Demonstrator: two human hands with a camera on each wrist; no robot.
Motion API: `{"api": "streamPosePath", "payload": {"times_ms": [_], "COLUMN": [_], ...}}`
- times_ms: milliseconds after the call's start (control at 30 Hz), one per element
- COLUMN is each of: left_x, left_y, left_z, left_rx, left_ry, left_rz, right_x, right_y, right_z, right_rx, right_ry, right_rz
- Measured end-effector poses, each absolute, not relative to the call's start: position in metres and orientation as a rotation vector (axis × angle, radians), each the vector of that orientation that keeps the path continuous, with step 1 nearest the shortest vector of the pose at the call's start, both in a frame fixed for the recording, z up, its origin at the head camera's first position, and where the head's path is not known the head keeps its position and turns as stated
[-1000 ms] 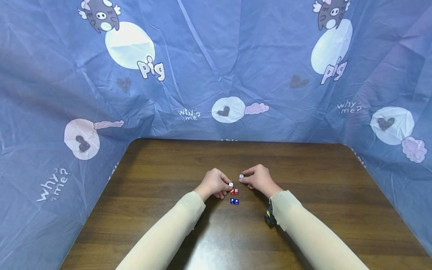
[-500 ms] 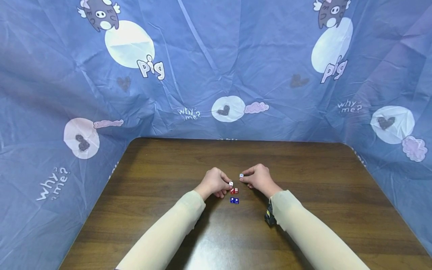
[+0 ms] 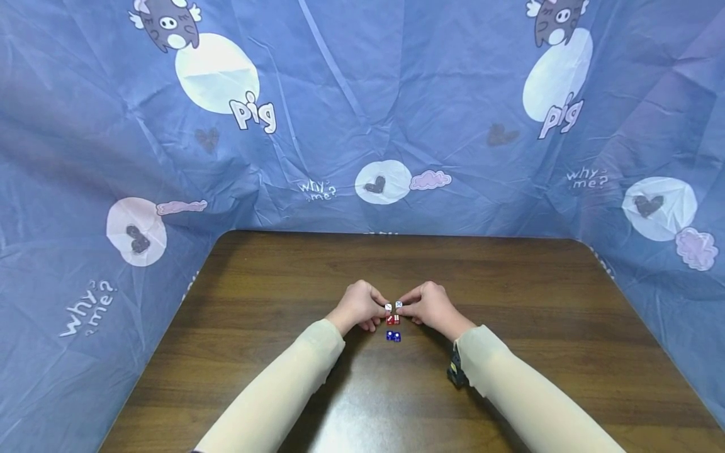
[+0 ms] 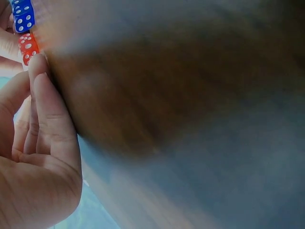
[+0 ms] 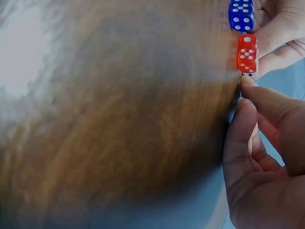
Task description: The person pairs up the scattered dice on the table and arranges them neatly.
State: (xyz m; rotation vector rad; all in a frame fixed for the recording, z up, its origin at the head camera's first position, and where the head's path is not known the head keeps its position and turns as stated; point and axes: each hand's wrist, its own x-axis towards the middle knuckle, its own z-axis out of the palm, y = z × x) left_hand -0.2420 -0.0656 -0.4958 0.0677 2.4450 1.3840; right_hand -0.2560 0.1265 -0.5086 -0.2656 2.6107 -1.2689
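Two white dice stand side by side just behind a pair of red dice [image 3: 393, 319] on the table. My left hand [image 3: 362, 304] pinches the left white die [image 3: 387, 307] between thumb and fingertip. From the other side my right hand [image 3: 432, 307] pinches the right white die [image 3: 399, 304], with a narrow gap between the two. Nearer to me lies a pair of blue dice [image 3: 393, 336], slightly offset from each other. In the right wrist view, the red dice [image 5: 247, 53] and the fingertips mostly hide the white dice. Fingers cover them in the left wrist view too.
A brown wooden table [image 3: 294, 264] with rounded far corners carries everything. Behind and beside it hangs a blue cloth [image 3: 317, 126] printed with pigs and lettering. A dark device [image 3: 456, 370] is strapped at the right wrist.
My right hand has moved left and a little toward me, bringing its white die close to the other white one. My left hand stays in place with its die.
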Motion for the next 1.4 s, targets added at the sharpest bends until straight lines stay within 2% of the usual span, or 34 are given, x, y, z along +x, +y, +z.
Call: {"api": "streamPosePath", "payload": {"times_ms": [1200, 1400], "left_x": [-0.2437, -0.2442], "left_y": [-0.0652, -0.0696], "left_z": [-0.4973, -0.4976], "left_rx": [0.099, 0.081], "left_ry": [2.442, 2.384], "left_rz": [1.367, 1.412], "right_x": [-0.2565, -0.2576], "right_y": [0.1253, 0.1268], "right_z": [-0.5122, -0.5119], "right_rx": [-0.416, -0.371], "right_ry": [2.633, 2.603], "right_rz": [-1.208, -1.220]}}
